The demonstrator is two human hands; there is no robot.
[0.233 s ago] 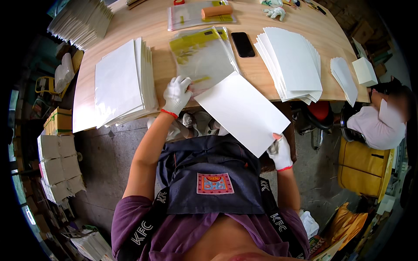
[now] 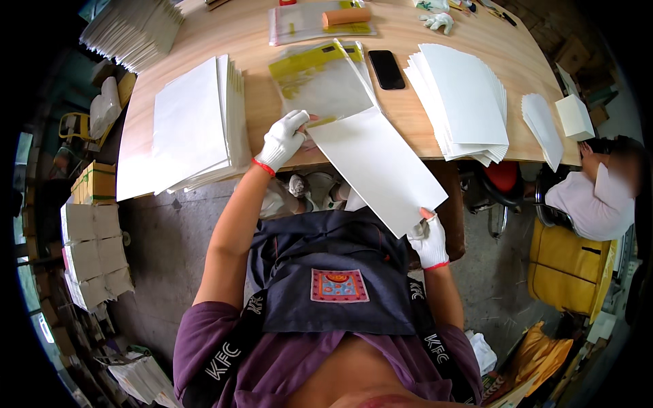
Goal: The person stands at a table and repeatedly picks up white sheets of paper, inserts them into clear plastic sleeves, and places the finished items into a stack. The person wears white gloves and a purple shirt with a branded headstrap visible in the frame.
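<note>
My left hand [image 2: 284, 139], in a white knitted glove with a red cuff, pinches the near edge of a clear plastic bag [image 2: 320, 85] with a yellow-green printed band. The bag lies on top of several similar bags. My right hand [image 2: 428, 241], gloved alike with bare fingertips showing, grips the near right corner of a white rectangular card sheet [image 2: 381, 166]. The sheet slants over the table's front edge, its far end at the bag's near edge. Whether that end is inside the bag, I cannot tell.
White sheets in clear bags [image 2: 194, 122] are piled on the left; fanned white sheets [image 2: 462, 102] lie right, beyond a black phone [image 2: 386, 69]. More bags [image 2: 286, 30] carry an orange roll [image 2: 345, 17] at the back. A person [image 2: 592, 190] sits at far right.
My right hand has brought the sheet slightly left, its far end now straighter against the bag. My left hand has risen a little, lifting the bag's edge. The whole view has shifted slightly.
</note>
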